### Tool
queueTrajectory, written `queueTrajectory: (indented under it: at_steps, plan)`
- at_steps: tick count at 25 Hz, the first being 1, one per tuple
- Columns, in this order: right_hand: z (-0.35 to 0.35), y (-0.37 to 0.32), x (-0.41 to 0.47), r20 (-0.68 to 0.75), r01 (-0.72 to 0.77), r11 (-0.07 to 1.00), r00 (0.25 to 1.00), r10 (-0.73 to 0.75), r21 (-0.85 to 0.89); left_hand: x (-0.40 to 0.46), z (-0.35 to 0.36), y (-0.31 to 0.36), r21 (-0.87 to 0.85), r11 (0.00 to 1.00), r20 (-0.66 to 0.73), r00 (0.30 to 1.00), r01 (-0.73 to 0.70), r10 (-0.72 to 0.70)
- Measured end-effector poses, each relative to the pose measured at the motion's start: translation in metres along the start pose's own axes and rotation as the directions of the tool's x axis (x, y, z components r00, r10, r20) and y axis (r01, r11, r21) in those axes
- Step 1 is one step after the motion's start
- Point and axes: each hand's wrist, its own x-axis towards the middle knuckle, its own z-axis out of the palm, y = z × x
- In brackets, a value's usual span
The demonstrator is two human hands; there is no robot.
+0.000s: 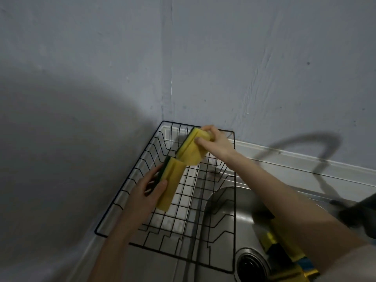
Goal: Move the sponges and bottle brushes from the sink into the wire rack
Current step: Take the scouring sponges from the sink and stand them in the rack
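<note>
Head view puts both of my hands above the wire rack (130, 188), each with a sponge. My left hand (146, 192) grips a yellow sponge with a dark green scouring side (173, 184); the thumb lies across the yellow face and the fingers curl round the green side, so the sponge stands on edge with its long side running away from me. My right hand (215, 141) reaches further back and pinches a second yellow and green sponge (191, 147), thumb on the near face, fingers wrapped over the far end. This one is tilted, green side up and to the left. The near corner of the right-hand sponge meets the far end of the left-hand one, or sits just beside it; I cannot tell whether they touch. Both sponges hang over the rack's far half, not resting on its wires as far as I can see. The black rack sits in the corner where two grey walls (244, 68) meet, and its right edge overhangs the steel sink (227, 216). Down in the sink, partly hidden under my right forearm, lie more yellow sponges (270, 239) with dark and blue parts, next to the round drain (251, 265). A dark blurred object (362, 212) sits at the right edge.
</note>
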Motion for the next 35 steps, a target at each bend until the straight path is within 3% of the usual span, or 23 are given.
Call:
queueTrajectory:
  at_steps: [8,14,17,24,29,35]
  plan:
    - [0.051,0.029,0.041,0.105,0.139,0.99,0.985,-0.137,-0.019,0.017,0.003,-0.028,0.058,0.997,0.008,0.998,0.054,-0.054]
    - [0.066,0.053,0.053,0.134,0.207,0.96,0.974,-0.184,-0.189,0.02,0.0,-0.034,0.093,0.994,0.02,0.998,0.052,-0.054]
    - [0.066,0.063,0.055,0.114,0.173,0.943,0.983,-0.146,-0.285,0.02,0.001,-0.035,0.097,0.994,0.021,0.998,0.058,-0.06]
    - [0.067,0.065,0.053,0.081,0.103,0.975,0.993,-0.088,-0.199,0.019,-0.002,-0.035,0.111,0.993,0.02,0.999,0.044,-0.046]
    - [0.077,0.057,0.051,0.092,0.097,0.952,0.993,-0.073,-0.289,0.019,-0.002,-0.034,0.121,0.992,0.028,0.999,0.03,-0.033]
    - [0.067,0.044,0.048,0.209,0.094,0.915,0.978,-0.011,-0.392,0.032,-0.008,-0.024,0.224,0.974,0.022,0.999,-0.035,0.031]
